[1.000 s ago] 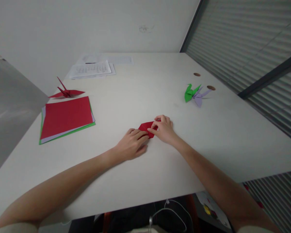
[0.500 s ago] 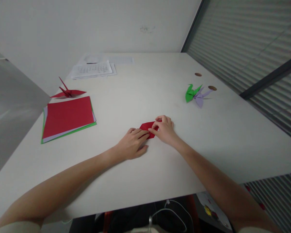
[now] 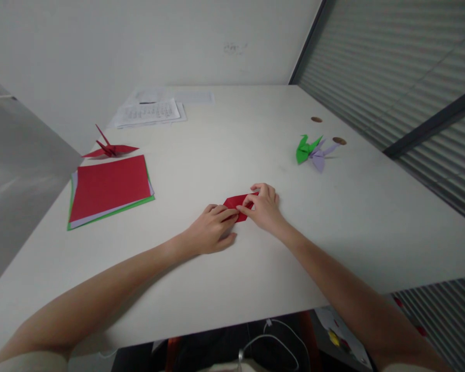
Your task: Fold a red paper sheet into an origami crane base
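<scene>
A small folded piece of red paper point(image 3: 234, 201) lies flat on the white table point(image 3: 225, 150), near its middle. My left hand point(image 3: 211, 230) rests on the paper's near left end, fingers pressed down on it. My right hand point(image 3: 264, 206) covers the right end, its thumb and fingers pinched on a fold of the paper. Much of the paper is hidden under both hands.
A stack of red, white and green sheets point(image 3: 108, 188) lies at the left, with a red paper crane point(image 3: 109, 149) behind it. Printed papers point(image 3: 149, 111) sit at the back. A green crane point(image 3: 305, 149) and a lilac crane point(image 3: 320, 155) stand at the right, near two brown discs point(image 3: 338, 140).
Both hands have stayed on the red paper with hardly any shift. The view has moved slightly.
</scene>
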